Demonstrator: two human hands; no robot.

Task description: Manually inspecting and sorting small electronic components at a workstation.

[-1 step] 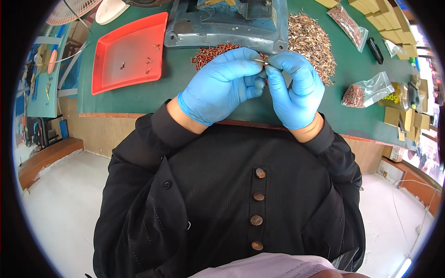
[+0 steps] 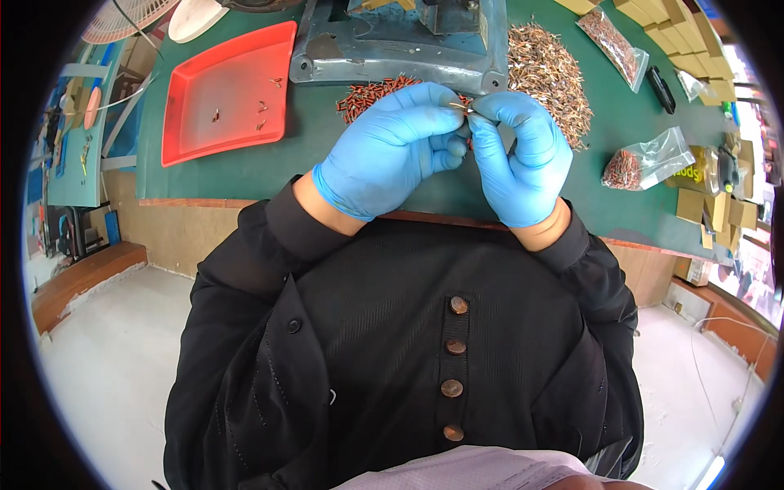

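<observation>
Above a green work mat [image 2: 245, 175], the blue-gloved left hand [image 2: 392, 151] and right hand [image 2: 518, 155] meet, fingertips pinched together on one small thin metal pin [image 2: 459, 106], just before a pile of red-brown pins [image 2: 371, 91].

Gloved left hand [image 2: 390, 151], right hand [image 2: 520, 158]: fingertips pinched together.

gloved hands [image 2: 457, 151]: 2 | red tray [image 2: 196, 122]: 1 | clear bags [image 2: 649, 159]: 2 | coat buttons [image 2: 453, 367]: 4

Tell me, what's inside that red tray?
Inside the red tray lie a few tiny metal pieces, scattered apart. Most of its floor is bare. Nothing covers it; both gloved hands are off to its right, over the green table.
</observation>
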